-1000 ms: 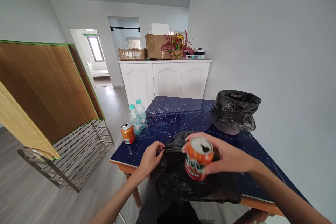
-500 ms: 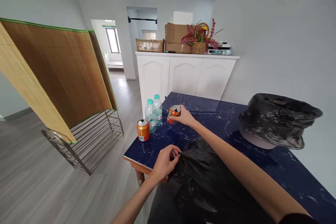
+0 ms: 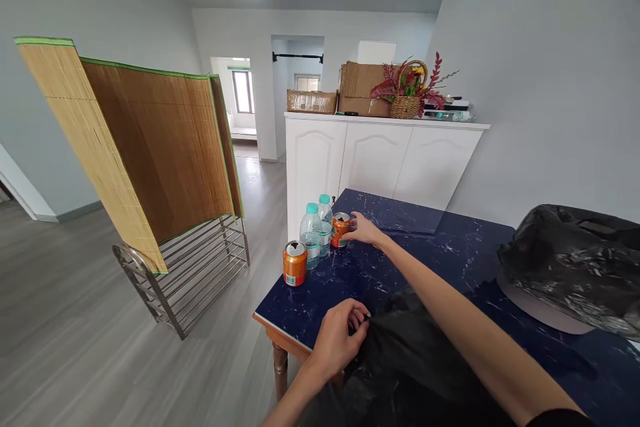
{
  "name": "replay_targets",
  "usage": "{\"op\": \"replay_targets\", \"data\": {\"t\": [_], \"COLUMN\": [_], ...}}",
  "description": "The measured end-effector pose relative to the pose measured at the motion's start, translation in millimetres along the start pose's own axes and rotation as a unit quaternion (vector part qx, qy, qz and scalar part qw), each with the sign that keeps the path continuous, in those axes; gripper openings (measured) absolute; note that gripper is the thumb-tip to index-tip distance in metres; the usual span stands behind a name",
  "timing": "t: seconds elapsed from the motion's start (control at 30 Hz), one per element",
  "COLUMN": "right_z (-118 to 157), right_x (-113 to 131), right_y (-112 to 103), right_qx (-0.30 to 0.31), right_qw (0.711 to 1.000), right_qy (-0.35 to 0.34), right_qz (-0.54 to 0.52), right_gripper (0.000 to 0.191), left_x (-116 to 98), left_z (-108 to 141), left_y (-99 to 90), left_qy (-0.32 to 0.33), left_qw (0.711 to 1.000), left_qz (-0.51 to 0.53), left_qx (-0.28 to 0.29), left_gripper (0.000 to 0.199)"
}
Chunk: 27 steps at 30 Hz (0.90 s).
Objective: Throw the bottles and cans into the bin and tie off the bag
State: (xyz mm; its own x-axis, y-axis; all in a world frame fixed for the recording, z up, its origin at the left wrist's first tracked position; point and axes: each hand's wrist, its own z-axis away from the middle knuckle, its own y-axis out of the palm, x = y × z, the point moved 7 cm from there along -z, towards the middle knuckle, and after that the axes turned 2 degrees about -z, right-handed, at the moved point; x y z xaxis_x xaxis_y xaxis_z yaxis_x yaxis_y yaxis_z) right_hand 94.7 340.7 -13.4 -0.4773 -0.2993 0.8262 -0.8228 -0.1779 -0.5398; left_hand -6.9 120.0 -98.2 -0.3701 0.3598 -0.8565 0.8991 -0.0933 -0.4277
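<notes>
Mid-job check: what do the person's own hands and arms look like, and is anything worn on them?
Both the left hand and the right hand are bare, with no gloves or watch showing. The left forearm is uncovered as far as it shows; a black sleeve edges in above the right forearm.

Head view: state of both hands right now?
Left hand: closed, pinching the black plastic bag.
Right hand: at the side of the farther orange can; whether its grip is closed on it cannot be told.
</notes>
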Motion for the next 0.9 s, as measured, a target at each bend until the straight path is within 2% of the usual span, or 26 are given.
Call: {"op": "replay_targets", "data": {"t": [0.1, 0.17, 0.23, 0.3, 0.4, 0.47, 0.53, 0.63, 0.7, 0.73, 0.77, 0.8, 0.87, 0.9], "right_z": [37.3, 79.9, 134.9, 195.8, 278.1, 317.3, 343.7, 368.4, 379.2, 383.1, 386.0, 387.7, 386.6, 383.4], "right_x": [15.1, 32.6, 51.5, 66.4, 65.0, 49.7, 26.7, -2.5, -12.6, -16.2, -19.0, -21.3, -23.8, -23.9], "right_y": [-27.4, -48.2, -68.7, -84.7, -97.1, -97.7, -91.0, -66.1, -45.1, -37.4, -32.9, -32.2, -43.6, -55.6], "right_qx": [0.029, 0.062, 0.097, 0.136, 0.174, 0.163, 0.133, 0.085, 0.054, 0.031, 0.002, -0.031, -0.093, -0.119], "right_qw": [0.999, 0.998, 0.995, 0.989, 0.978, 0.975, 0.974, 0.979, 0.982, 0.982, 0.98, 0.976, 0.966, 0.965], "right_qy": [0.023, 0.007, -0.016, -0.038, -0.031, -0.02, 0.006, 0.039, 0.037, 0.036, 0.033, 0.03, 0.022, 0.019], "right_qz": [0.023, 0.024, 0.022, 0.053, 0.114, 0.15, 0.182, 0.18, 0.175, 0.183, 0.198, 0.215, 0.239, 0.235], "right_gripper": [0.058, 0.058, 0.052, 0.054, 0.078, 0.095, 0.107, 0.119, 0.128, 0.125, 0.113, 0.093, 0.048, 0.038], "left_x": [-0.4, 0.5, 0.2, -4.7, -24.5, -44.3, -66.7, -99.2, -116.6, -123.1, -127.6, -129.5, -124.7, -118.7], "left_z": [-1.8, -3.7, -6.8, -12.0, -25.7, -38.7, -52.3, -66.0, -65.0, -60.6, -53.8, -45.3, -27.2, -19.4], "left_y": [-4.8, -11.6, -21.6, -34.4, -56.3, -67.8, -75.8, -83.1, -85.6, -86.3, -86.1, -84.5, -74.2, -65.7], "left_qy": [-0.002, -0.013, -0.027, -0.035, -0.026, -0.014, 0.0, 0.025, 0.05, 0.064, 0.077, 0.087, 0.089, 0.085], "left_qw": [0.999, 0.997, 0.994, 0.99, 0.985, 0.983, 0.981, 0.982, 0.986, 0.989, 0.991, 0.993, 0.993, 0.989], "left_qz": [0.024, 0.048, 0.073, 0.096, 0.121, 0.136, 0.151, 0.146, 0.114, 0.087, 0.052, 0.012, -0.073, -0.115], "left_qx": [-0.028, -0.054, -0.079, -0.098, -0.121, -0.122, -0.12, -0.117, -0.109, -0.104, -0.095, -0.08, -0.016, 0.033], "left_gripper": [0.013, 0.015, 0.02, 0.026, 0.031, 0.034, 0.036, 0.035, 0.034, 0.033, 0.033, 0.036, 0.058, 0.071]}}
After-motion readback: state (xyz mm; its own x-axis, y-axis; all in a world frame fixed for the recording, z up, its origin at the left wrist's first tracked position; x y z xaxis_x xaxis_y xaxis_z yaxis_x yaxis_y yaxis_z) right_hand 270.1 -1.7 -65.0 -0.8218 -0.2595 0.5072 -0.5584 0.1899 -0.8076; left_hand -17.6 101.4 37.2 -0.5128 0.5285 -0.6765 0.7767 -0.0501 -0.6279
